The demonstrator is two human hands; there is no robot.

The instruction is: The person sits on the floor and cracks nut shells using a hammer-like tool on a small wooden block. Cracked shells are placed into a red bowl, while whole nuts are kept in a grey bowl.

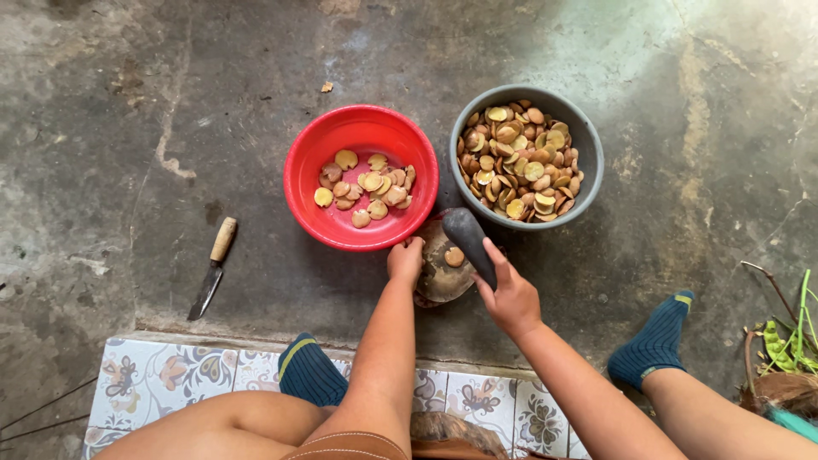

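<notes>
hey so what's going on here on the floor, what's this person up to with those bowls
A person sits on the concrete floor. Their right hand grips a dark stone pestle over a flat stone with one seed piece on it, while the left hand steadies the stone's edge. A red bowl holds a few pale pieces, a grey bowl holds many more. A knife lies to the left.

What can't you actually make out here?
- Head view: the right hand covers the lower end of the dark pestle.
- The flat stone is half hidden by both hands.
- The green plants are cut off by the right edge.
</notes>
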